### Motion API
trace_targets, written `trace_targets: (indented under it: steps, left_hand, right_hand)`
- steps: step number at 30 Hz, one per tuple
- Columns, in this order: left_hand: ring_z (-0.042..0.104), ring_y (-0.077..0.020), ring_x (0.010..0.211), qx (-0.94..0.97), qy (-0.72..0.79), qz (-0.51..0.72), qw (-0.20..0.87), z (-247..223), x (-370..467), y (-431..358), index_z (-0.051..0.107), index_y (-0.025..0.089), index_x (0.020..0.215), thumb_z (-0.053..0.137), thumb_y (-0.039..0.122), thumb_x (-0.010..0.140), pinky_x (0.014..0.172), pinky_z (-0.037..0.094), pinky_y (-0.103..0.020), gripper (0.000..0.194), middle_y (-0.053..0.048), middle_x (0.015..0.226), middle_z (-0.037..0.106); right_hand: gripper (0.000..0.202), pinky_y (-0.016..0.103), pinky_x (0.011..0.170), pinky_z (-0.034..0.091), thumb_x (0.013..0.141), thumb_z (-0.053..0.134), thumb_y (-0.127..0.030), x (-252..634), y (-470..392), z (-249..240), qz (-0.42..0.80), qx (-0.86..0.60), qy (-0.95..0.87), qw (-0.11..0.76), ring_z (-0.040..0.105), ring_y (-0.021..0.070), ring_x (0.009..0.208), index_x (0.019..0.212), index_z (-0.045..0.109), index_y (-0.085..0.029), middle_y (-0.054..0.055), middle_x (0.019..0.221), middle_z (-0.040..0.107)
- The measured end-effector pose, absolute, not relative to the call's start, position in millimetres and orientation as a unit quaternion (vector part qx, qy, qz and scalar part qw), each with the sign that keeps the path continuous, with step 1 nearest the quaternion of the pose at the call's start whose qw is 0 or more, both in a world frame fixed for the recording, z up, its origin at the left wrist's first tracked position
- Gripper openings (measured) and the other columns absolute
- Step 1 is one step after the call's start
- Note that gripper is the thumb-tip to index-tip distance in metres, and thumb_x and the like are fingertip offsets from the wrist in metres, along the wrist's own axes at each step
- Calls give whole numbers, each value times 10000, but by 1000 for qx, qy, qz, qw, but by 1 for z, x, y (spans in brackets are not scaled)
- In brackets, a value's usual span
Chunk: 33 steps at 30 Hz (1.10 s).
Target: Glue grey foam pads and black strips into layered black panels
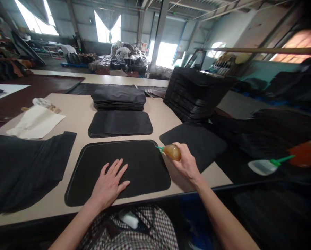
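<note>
A black rounded panel (134,163) lies flat on the tan work surface before me, with a thin pale line along its left and top edges. My left hand (111,184) rests on it, fingers spread. In my right hand (186,163) is a glue bottle (172,152) with amber liquid, tipped on its side. Its green nozzle points left and reaches the panel's upper right edge; whether the tip touches cannot be made out. My right fingers wrap round the bottle, partly hidden behind it.
Beyond the panel lie a low stack (120,123) and a taller stack (119,97) of black panels. A high black pile (197,92) stands at right, near another green-tipped bottle (264,166). Dark fabric (25,170) and a cream cloth (37,121) are at left.
</note>
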<state>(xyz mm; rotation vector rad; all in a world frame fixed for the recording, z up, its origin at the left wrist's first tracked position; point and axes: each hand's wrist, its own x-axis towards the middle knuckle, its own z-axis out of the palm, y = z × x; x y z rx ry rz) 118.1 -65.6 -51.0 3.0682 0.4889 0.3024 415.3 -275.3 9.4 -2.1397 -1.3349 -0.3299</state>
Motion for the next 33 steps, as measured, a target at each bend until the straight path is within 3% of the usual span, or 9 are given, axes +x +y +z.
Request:
trace_targets:
  steps: [10, 17, 20, 23, 27, 30, 33]
  left_hand:
    - [280, -299, 1519, 982, 153, 108, 27, -56, 117, -64, 376, 318, 1557, 399, 590, 1013, 1201, 236, -568, 609, -66, 1656, 285]
    - [256, -300, 1527, 983, 146, 108, 40, -55, 117, -65, 376, 301, 1555, 415, 572, 1014, 1210, 208, -575, 606, -86, 1662, 269]
    - [252, -294, 1528, 978, 158, 106, 88, -53, 116, -62, 348, 287, 1565, 393, 551, 1029, 1220, 194, -572, 599, -93, 1656, 289]
    - [263, -256, 1523, 954, 184, 121, 204, -44, 111, -55, 305, 244, 1577, 310, 508, 1060, 1234, 226, -522, 581, -97, 1646, 311]
    - [430, -210, 1407, 893, 235, 183, 338, -21, 90, -37, 385, 222, 1524, 268, 492, 1071, 1189, 354, -423, 541, -89, 1525, 484]
    - [538, -217, 1257, 881, 279, 207, 320, -6, 65, -17, 486, 227, 1447, 281, 495, 1071, 1121, 415, -417, 505, -66, 1328, 637]
    - [586, -218, 1160, 898, 290, 193, 269, 2, 37, 5, 565, 217, 1367, 261, 477, 1076, 1099, 405, -418, 495, -50, 1186, 703]
  right_hand:
    - [482, 418, 917, 532, 928, 627, -304, 366, -364, 8, -93, -803, -504, 305, 590, 295, 1116, 1372, 451, -243, 112, 1250, 546]
    - [460, 405, 878, 544, 923, 690, -390, 313, -416, -4, -96, -825, -430, 355, 599, 281, 1054, 1319, 497, -262, 94, 1186, 567]
    - [466, 402, 870, 555, 910, 708, -426, 293, -414, -16, -83, -827, -386, 401, 603, 274, 1033, 1299, 512, -261, 86, 1164, 570]
    - [455, 411, 875, 562, 908, 705, -450, 276, -396, -30, -43, -820, -357, 446, 607, 274, 1038, 1276, 521, -257, 84, 1162, 575]
    - [465, 431, 946, 538, 914, 701, -440, 256, -359, -43, 22, -792, -384, 474, 584, 286, 1126, 1299, 512, -260, 91, 1221, 564]
    - [488, 423, 959, 530, 915, 709, -417, 241, -323, -43, 65, -755, -442, 480, 581, 281, 1128, 1326, 497, -260, 92, 1229, 558]
    - [474, 400, 932, 534, 919, 710, -387, 224, -284, -37, 80, -714, -503, 480, 590, 270, 1079, 1319, 494, -256, 88, 1185, 563]
